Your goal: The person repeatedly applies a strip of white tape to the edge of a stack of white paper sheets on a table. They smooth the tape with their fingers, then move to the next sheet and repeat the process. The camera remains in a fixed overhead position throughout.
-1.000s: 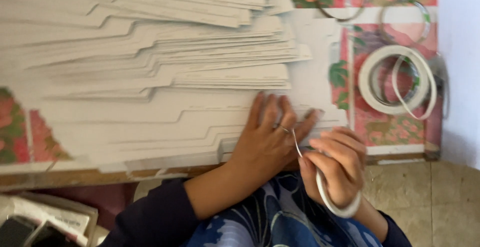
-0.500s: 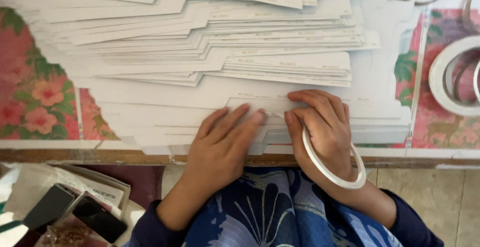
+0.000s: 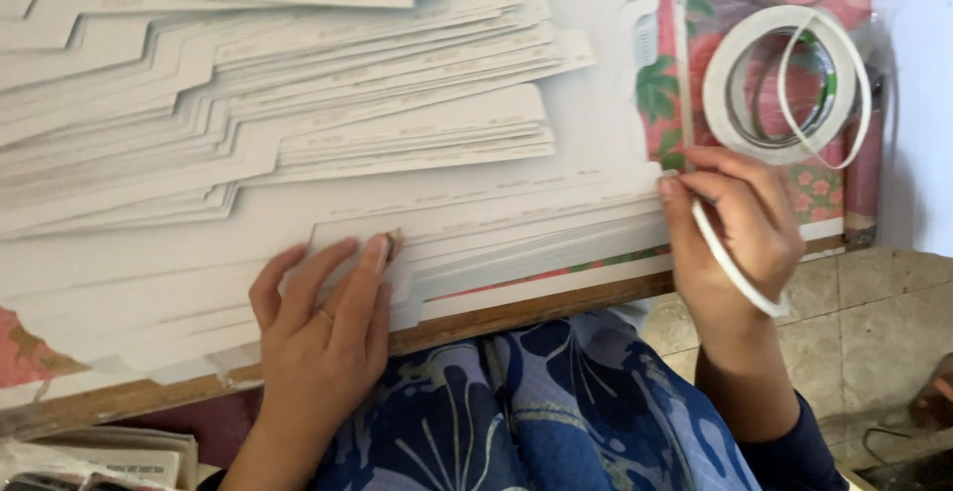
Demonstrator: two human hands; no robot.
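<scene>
My left hand (image 3: 323,317) lies flat on the near edge of a spread of white die-cut card sheets (image 3: 298,134), its fingertips pressing on the start of a tape strip on the top sheet. My right hand (image 3: 740,228) grips a thin white tape roll (image 3: 730,268) at the right end of the same sheet, near the board's edge. The sheets overlap in a fanned stack across the wooden board (image 3: 516,312).
Two more white tape rolls (image 3: 789,79) lie on the floral pink cloth (image 3: 695,84) at the upper right. My blue patterned clothing (image 3: 526,412) fills the bottom middle. Tiled floor (image 3: 884,322) shows at right, and papers (image 3: 89,461) at bottom left.
My right hand has moved away from the left, rightward along the sheet with the tape roll. My left hand stays pressed on the sheet. The view has shifted right.
</scene>
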